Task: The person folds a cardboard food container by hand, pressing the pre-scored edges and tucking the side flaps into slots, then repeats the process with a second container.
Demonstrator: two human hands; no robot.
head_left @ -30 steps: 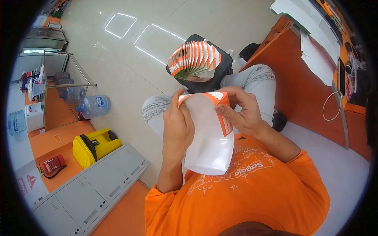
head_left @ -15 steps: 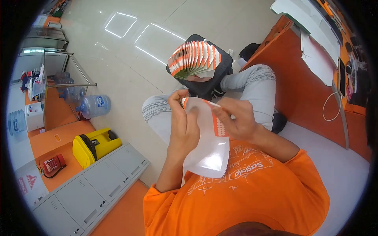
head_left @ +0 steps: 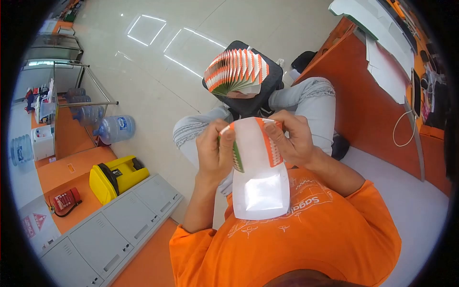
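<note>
A glossy white card piece [head_left: 260,191] with orange and green patterned side strips is held over my lap. My left hand [head_left: 215,148] grips its upper left corner, thumb on the near face. At the upper right corner, my right hand [head_left: 294,141] pinches the orange-patterned edge, fingers behind it. The side strips stand folded toward the middle, and the lower part hangs over the orange shirt. Beyond both hands, a fanned stack of orange-and-white folded cards [head_left: 236,71] lies on a black stool [head_left: 270,79].
On the left are water bottles [head_left: 117,129], a yellow container [head_left: 126,177], a fire extinguisher [head_left: 65,200] and grey lockers [head_left: 107,234]. An orange-brown desk panel [head_left: 354,91] stands at the right, with a cable [head_left: 404,145] hanging beside it.
My left hand has turned and closed on the card's left corner. The card now faces me more squarely, with its green strip showing; my right hand has shifted slightly up at the right corner.
</note>
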